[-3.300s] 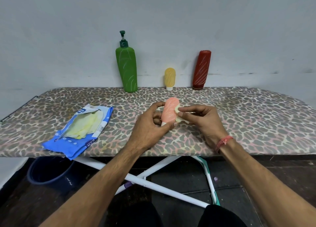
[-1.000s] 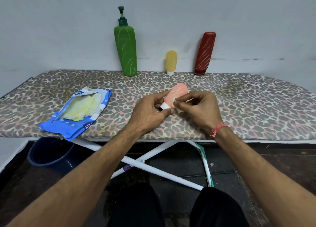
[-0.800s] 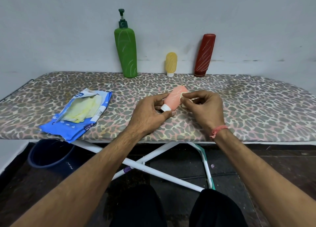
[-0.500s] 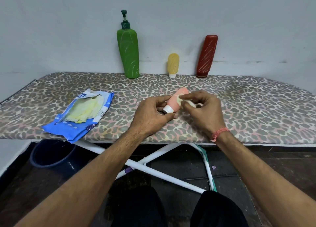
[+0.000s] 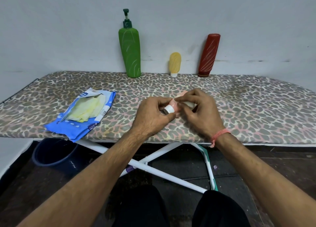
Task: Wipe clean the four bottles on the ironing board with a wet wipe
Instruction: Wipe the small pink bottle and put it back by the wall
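Note:
A small pink bottle (image 5: 174, 105) with a white cap lies tilted over the middle of the leopard-print ironing board (image 5: 256, 110), cap toward me. My left hand (image 5: 153, 115) grips it near the cap. My right hand (image 5: 200, 112) pinches a pale wet wipe (image 5: 189, 104) against the bottle's side and hides most of its body. Along the wall at the board's far edge stand a tall green pump bottle (image 5: 130, 52), a small yellow bottle (image 5: 174, 64) and a dark red bottle (image 5: 209, 54) that leans left.
An open blue wet-wipe pack (image 5: 82, 117) with yellowish wipes lies at the board's front left. Under the board are its crossed white legs (image 5: 153, 165) and a dark blue bucket (image 5: 54, 156) on the floor. My knees are at the bottom of the view.
The pink bottle has tipped lower, its white cap now turned toward me. My right hand with the wipe has slid down over the bottle's body. The three bottles at the wall have not moved.

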